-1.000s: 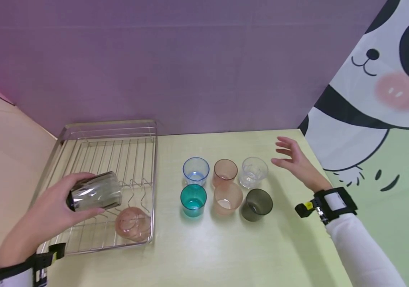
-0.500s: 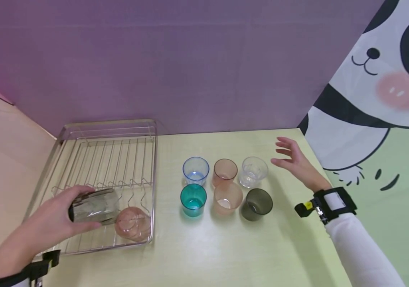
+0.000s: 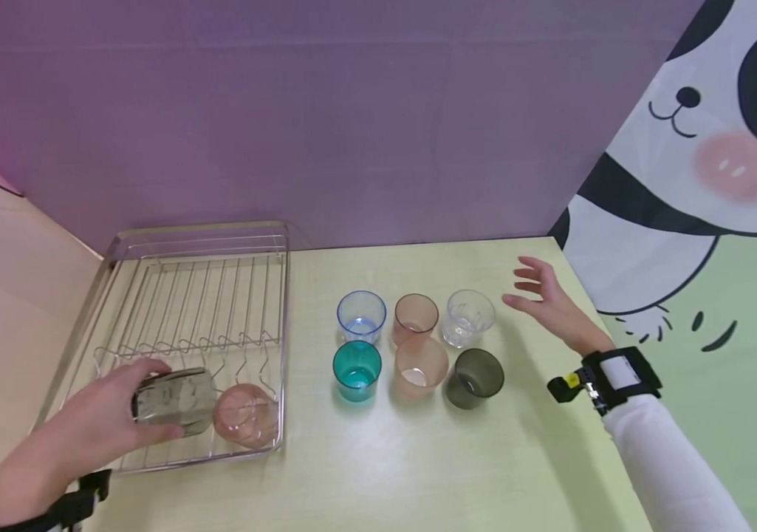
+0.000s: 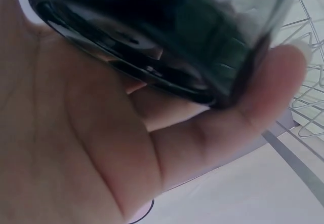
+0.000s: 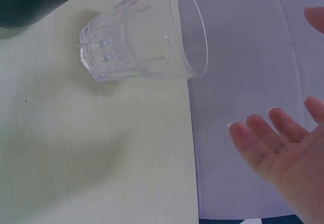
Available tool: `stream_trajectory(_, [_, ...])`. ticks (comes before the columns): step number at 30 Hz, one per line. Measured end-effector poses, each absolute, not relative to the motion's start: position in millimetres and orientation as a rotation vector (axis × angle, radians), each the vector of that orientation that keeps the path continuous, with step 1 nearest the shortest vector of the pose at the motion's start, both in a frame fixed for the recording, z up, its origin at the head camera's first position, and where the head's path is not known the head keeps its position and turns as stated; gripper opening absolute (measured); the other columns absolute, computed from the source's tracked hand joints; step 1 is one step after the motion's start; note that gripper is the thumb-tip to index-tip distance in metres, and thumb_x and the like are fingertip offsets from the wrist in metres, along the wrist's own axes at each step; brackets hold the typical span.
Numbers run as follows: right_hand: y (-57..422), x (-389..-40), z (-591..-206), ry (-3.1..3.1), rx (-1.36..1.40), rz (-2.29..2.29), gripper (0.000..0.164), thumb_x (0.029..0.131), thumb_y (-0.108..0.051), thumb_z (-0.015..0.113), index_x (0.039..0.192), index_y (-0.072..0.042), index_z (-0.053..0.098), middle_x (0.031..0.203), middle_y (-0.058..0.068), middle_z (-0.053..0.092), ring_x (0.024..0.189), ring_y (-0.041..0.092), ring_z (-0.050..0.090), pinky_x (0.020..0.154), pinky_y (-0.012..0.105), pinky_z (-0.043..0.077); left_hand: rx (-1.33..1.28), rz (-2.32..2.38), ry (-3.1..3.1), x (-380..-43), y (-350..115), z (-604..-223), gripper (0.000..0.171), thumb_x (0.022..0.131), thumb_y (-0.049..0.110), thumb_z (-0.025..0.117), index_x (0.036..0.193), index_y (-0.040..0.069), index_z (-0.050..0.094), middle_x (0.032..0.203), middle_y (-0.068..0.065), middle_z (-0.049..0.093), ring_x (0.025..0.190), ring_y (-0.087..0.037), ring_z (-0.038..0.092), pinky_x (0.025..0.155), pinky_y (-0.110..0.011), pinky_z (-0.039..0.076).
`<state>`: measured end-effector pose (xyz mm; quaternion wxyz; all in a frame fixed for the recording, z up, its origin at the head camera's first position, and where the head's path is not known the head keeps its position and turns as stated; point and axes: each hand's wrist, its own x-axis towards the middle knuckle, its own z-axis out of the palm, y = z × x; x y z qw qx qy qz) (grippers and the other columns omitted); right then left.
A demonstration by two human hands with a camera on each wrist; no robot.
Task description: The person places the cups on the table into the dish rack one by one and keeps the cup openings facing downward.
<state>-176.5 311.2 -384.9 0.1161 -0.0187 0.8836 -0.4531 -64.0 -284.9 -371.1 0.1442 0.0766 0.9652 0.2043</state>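
My left hand (image 3: 108,410) grips a smoky grey glass (image 3: 179,403) by its base end, thumb on the near side and fingers on the far side. The glass lies on its side low over the wire rack (image 3: 283,295), its mouth toward a pink glass (image 3: 245,415) in the rack's near right corner. In the left wrist view the dark base of the grey glass (image 4: 126,46) sits against the curled fingers. My right hand (image 3: 547,299) hovers with loosely bent fingers, holding nothing, to the right of a clear glass (image 3: 467,319).
On the table (image 3: 365,473) stand more upright glasses: a blue-rimmed one (image 3: 361,319), a teal one (image 3: 357,373), two pinkish ones (image 3: 416,319) and a dark grey one (image 3: 474,380). A row of wire loops (image 3: 192,343) crosses the rack. A purple backdrop (image 3: 378,133) rises behind.
My left hand has lowered the grey glass toward the near part of the rack, bringing it level beside the pink glass. My right hand has stayed nearly still.
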Motion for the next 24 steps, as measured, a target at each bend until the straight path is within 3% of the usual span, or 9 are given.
stream_trajectory(11, [314,-176,-389,2.575,-0.045,-1.319,0.089,0.097,-0.039,0.061,0.157,-0.017,-0.001,0.159,0.025,0.016,0.145,0.047,0.026,0.111,0.070,0.030,0.188,0.523,2.690,-67,-289,-382,0.094,0.070,0.052,0.083,0.135,-0.004,0.044,0.118,-0.029,0.063,0.100,-0.042,0.062,0.073,-0.057,0.053])
stream_trajectory(24, [314,-176,-391,2.558,-0.038,-1.313,0.090,0.096,-0.039,0.062,0.157,-0.020,-0.002,0.161,0.024,0.014,0.145,0.046,0.026,0.111,0.070,0.030,0.149,0.508,2.691,-66,-286,-386,0.094,0.069,0.051,0.084,0.132,-0.006,0.045,0.112,-0.026,0.063,0.094,-0.034,0.061,0.071,-0.053,0.053])
